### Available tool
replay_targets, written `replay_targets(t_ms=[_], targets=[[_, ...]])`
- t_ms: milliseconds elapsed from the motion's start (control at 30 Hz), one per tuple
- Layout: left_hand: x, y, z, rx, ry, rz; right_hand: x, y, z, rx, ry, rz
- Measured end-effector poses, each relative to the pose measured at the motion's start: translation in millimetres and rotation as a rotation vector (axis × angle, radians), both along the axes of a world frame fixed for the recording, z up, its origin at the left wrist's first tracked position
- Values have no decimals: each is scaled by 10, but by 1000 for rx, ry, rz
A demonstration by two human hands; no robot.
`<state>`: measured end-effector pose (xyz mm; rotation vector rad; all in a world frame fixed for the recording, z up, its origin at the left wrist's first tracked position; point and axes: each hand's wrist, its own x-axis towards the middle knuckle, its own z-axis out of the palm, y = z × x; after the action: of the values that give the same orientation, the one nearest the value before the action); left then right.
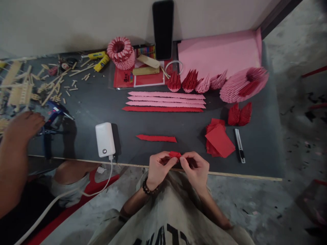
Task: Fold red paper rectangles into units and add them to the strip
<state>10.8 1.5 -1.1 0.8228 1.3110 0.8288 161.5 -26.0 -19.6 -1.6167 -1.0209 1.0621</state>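
Pinching a small piece of folded red paper (174, 154), left hand (158, 167) on its left end, right hand (196, 168) on its right, at the near edge of the dark tabletop (153, 123). Possible trouble: uneven thumb pressure skewing a crease; loosened fingers dropping it off the edge.

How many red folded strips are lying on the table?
2: a long red strip alongside the pink strips, and a shorter red strip right of the white power bank.
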Motion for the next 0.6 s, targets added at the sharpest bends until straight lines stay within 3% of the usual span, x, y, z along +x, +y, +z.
replay_targets(t_ms=[600], targets=[[-87,-11,43,-27,-14,-80,55,-19,-30,325,-247,118]])
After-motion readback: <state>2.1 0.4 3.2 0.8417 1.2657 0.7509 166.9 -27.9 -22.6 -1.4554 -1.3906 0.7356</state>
